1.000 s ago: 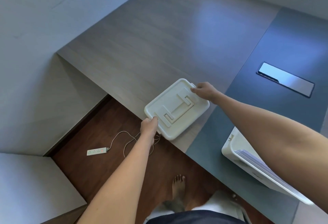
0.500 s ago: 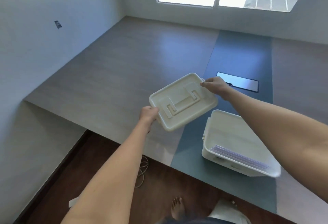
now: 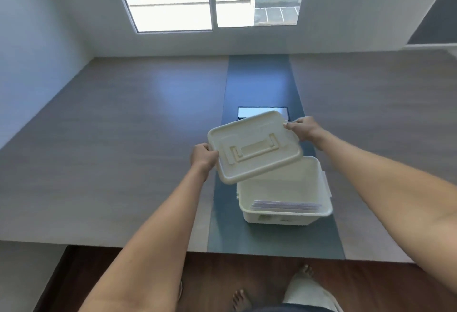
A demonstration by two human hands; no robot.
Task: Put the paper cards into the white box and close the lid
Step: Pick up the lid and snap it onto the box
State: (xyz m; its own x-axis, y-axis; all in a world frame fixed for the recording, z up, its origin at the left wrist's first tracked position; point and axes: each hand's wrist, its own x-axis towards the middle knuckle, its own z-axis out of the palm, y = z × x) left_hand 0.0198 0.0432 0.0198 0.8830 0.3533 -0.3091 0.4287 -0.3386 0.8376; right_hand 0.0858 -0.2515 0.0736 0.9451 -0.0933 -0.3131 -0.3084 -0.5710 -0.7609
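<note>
Carried right since earlier, the lid now hangs over the white box's far-left corner, left hand and right hand gripping opposite ends; light, stiff plastic, probably best held there. Paper cards lie inside.

Both bare arms reach forward and slightly inward, elbows out of view. The left hand is closed in a grip at the near-left edge of the lid, thumb on top. The right hand sits higher and farther out, fingers pinching the lid's far-right corner.
</note>
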